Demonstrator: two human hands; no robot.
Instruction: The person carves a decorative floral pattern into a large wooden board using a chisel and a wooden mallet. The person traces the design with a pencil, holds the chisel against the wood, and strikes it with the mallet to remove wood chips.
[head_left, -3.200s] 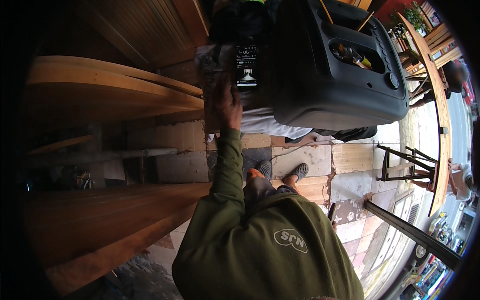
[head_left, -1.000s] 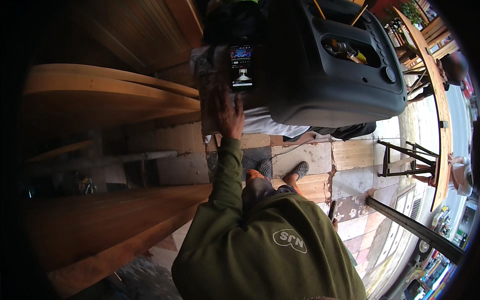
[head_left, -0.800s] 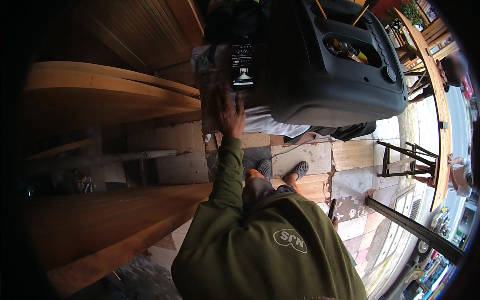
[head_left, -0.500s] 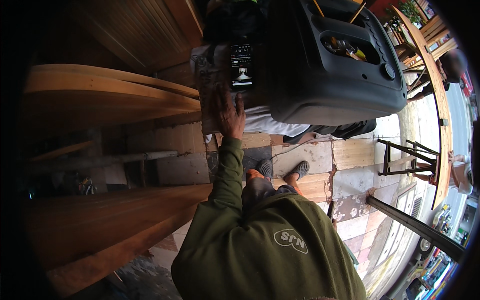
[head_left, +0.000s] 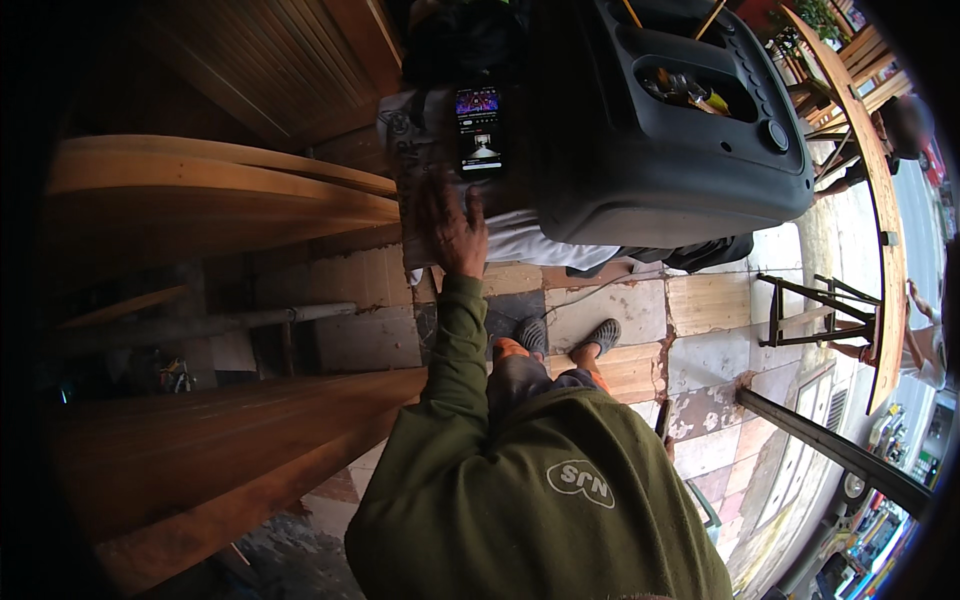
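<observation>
My left hand (head_left: 458, 230) is open, its fingers stretched forward over a printed cloth (head_left: 405, 130), slightly blurred at the tips. Just beyond the fingers lies a phone (head_left: 479, 130) with its screen lit, a colourful picture at the top and a smaller pale one below. To the right of the phone stands a big black speaker (head_left: 640, 200) with a round knob and a recess holding small items. At my right side, a slim dark object (head_left: 663, 417) shows past the sweater beside a brownish sliver; whether that sliver is my right hand I cannot make out.
Curved wooden panels (head_left: 220, 200) and a wooden board (head_left: 250, 450) fill the left. A thin cable (head_left: 600, 292) crosses the tiled floor near my feet. On the right are a long plank (head_left: 885, 240) on trestles (head_left: 820, 310), people beside it, and a metal post (head_left: 830, 450).
The upper part of the phone's screen has turned from dark to a bright colourful picture. My left hand has shifted slightly. A person's hand by the plank at right has moved.
</observation>
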